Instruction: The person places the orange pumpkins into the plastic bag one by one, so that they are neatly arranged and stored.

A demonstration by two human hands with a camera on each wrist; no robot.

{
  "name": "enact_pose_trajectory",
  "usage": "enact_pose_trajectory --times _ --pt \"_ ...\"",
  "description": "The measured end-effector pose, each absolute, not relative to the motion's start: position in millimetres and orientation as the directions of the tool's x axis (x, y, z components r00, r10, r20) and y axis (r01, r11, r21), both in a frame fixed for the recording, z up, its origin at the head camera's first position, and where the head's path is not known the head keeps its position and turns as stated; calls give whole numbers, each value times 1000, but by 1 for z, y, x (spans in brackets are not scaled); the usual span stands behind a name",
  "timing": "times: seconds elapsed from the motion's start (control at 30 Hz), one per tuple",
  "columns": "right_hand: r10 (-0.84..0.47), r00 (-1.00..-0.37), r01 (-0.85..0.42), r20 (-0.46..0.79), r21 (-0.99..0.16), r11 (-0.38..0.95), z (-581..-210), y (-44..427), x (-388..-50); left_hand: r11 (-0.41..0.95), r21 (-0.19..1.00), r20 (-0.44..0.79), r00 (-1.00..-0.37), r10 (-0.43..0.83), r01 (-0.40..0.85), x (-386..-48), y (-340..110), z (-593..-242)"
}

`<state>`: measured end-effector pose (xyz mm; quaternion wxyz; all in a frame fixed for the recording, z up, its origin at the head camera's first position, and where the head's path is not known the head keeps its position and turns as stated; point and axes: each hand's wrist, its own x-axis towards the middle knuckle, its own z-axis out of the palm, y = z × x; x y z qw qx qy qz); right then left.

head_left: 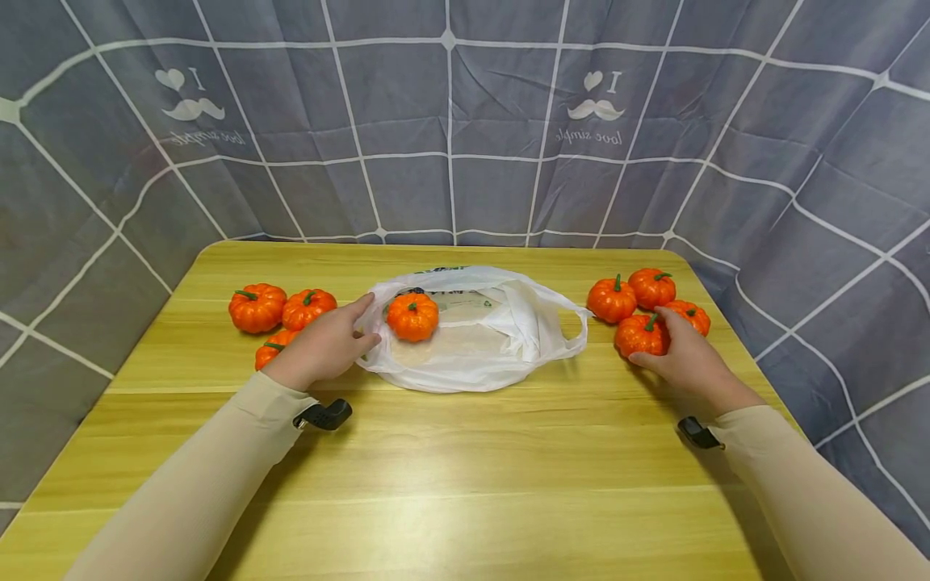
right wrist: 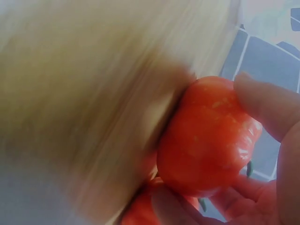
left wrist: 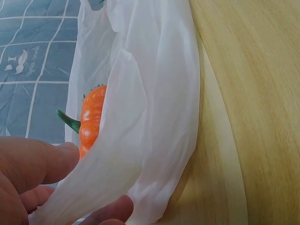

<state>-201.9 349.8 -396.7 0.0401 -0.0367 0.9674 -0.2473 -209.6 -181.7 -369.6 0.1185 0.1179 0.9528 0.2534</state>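
A white plastic bag (head_left: 465, 371) lies with its mouth open mid-table, one orange pumpkin (head_left: 412, 317) inside near its left side. At the bag's left rim, my left hand (head_left: 327, 343) pinches the thin plastic between thumb and fingers; in the left wrist view the bag's edge (left wrist: 108, 173) runs between them, the pumpkin (left wrist: 92, 117) just behind. On the right, my right hand (head_left: 690, 363) grips the nearest pumpkin (head_left: 639, 336) of a group. The right wrist view shows thumb and fingers around that pumpkin (right wrist: 206, 136), with another pumpkin (right wrist: 140, 208) below.
Three pumpkins (head_left: 257, 308) sit left of the bag, partly behind my left hand. Several others (head_left: 612, 299) stand together at the right, by my right hand. The bag's handle (head_left: 574, 343) points toward them. A grey checked curtain (head_left: 494, 121) hangs behind the wooden table (head_left: 465, 484).
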Motion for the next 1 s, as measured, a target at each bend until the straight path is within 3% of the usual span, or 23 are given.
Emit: enact_pose_trajectory --times 0.77,1.0 --pt "-64 -994 -13 -88 -486 874 -399 349 -196 845 508 -158 -946 284 169 -210 -182 -372" --pt "-86 -996 -84 19 -489 868 -383 345 -197 842 509 -153 -945 290 176 -210 -181 -372"
